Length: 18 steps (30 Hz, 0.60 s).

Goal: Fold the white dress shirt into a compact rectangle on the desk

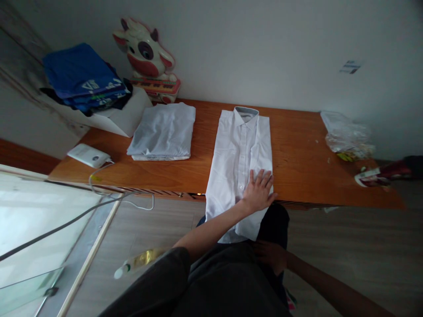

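A white button-up shirt (239, 149) lies lengthwise on the wooden table (304, 163), sleeves folded in and collar toward the wall. Its lower end hangs over the front edge. My left hand (259, 190) rests flat on the shirt near the table edge, fingers spread. My right hand (269, 257) is low in shadow below the table edge, just under the hanging hem and against dark trousers. Whether it grips the cloth is hidden.
A folded pale blue shirt (163, 132) lies to the left. Behind it are a white box (122, 119) holding blue clothes (82, 79) and a cow-shaped toy keyboard (147, 57). A white power bank (89, 155) with a cable sits at the left end, plastic bags (346, 134) at the right. A bottle (139, 262) lies on the floor.
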Each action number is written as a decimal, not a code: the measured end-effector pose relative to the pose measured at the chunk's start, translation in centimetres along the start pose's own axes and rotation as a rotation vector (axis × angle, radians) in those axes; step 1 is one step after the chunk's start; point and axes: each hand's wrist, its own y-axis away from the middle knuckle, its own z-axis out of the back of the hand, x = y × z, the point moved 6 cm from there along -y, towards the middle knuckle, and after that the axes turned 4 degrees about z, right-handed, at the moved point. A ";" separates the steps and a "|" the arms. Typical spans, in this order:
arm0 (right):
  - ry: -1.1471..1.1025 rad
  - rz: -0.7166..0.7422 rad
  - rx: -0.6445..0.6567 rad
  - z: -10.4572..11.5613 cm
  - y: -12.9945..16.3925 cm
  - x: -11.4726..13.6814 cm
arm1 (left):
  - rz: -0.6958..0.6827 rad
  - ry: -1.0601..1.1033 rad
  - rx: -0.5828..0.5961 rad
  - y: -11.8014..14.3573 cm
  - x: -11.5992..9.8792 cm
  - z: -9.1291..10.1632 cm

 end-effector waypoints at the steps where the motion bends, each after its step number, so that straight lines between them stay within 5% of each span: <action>1: -0.045 0.020 0.009 -0.1 -0.1 0.1 | 0.001 0.000 0.002 0.0 0.0 0.0; 18: -0.175 -0.097 -0.031 -1.2 0.2 -0.5 | 0.004 0.007 0.004 0.0 0.1 0.1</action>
